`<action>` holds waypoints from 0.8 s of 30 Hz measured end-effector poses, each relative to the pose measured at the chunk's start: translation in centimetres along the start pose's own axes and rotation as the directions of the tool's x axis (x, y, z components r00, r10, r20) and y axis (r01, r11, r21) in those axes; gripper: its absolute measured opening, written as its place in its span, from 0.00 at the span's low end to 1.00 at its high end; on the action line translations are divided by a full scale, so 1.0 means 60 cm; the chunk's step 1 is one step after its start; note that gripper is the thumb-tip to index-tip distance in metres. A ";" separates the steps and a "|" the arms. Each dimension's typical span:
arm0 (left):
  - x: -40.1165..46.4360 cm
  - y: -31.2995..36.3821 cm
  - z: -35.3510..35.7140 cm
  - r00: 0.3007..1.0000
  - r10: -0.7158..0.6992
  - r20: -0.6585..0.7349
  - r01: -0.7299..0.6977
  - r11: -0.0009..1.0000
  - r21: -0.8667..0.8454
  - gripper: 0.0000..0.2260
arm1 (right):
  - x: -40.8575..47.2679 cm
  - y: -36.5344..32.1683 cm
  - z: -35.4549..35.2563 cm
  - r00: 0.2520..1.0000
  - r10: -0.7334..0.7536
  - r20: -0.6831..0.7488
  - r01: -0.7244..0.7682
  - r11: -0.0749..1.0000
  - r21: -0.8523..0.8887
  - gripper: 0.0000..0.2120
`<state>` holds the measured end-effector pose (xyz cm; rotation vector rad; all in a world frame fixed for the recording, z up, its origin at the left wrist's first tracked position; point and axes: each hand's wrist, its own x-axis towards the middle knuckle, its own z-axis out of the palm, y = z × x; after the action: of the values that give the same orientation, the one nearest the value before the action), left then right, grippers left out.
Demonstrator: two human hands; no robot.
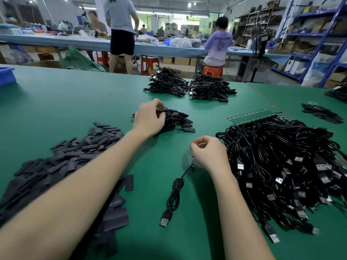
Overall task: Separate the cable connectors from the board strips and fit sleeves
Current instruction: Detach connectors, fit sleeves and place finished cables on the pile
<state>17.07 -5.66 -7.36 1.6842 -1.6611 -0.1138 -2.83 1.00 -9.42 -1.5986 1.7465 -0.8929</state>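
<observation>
My left hand [149, 119] reaches forward onto a small pile of sleeved cables [176, 121], its fingers curled into the pile's near-left side. My right hand [208, 152] hovers over the green mat with fingers curled; whether it pinches anything is hidden. Just below it lies a single coiled USB cable [174, 192] with a small board piece [192, 162] at its upper end. A wide heap of flat black sleeves [62, 162] spreads on the left. On the right a large tangle of cables [281, 166] hangs from a green board strip [251, 115].
Two more cable piles [189, 85] sit further back on the green table [75, 102]. A blue bin [6, 76] stands at the far left edge. Loose black pieces [321, 112] lie at the right. People work at a bench [169, 47] behind.
</observation>
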 end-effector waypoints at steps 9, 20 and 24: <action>-0.177 0.033 -0.003 0.978 -0.141 0.151 0.192 0.892 -0.409 0.02 | -0.023 -0.023 0.005 0.990 0.120 0.078 -0.071 0.886 -0.459 0.21; -0.199 0.051 0.017 0.792 -0.195 0.578 0.610 0.234 -0.757 0.06 | -0.006 -0.022 0.000 0.949 0.126 0.288 -0.268 0.805 0.529 0.19; -0.201 0.046 0.012 0.766 -0.164 0.621 0.629 -0.002 -0.777 0.04 | -0.016 -0.037 -0.008 0.952 0.062 0.299 -0.207 0.853 0.480 0.14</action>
<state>12.55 5.09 -11.54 0.9151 -0.6899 -1.6031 -1.81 1.88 -7.35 -1.1670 1.2732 -0.9169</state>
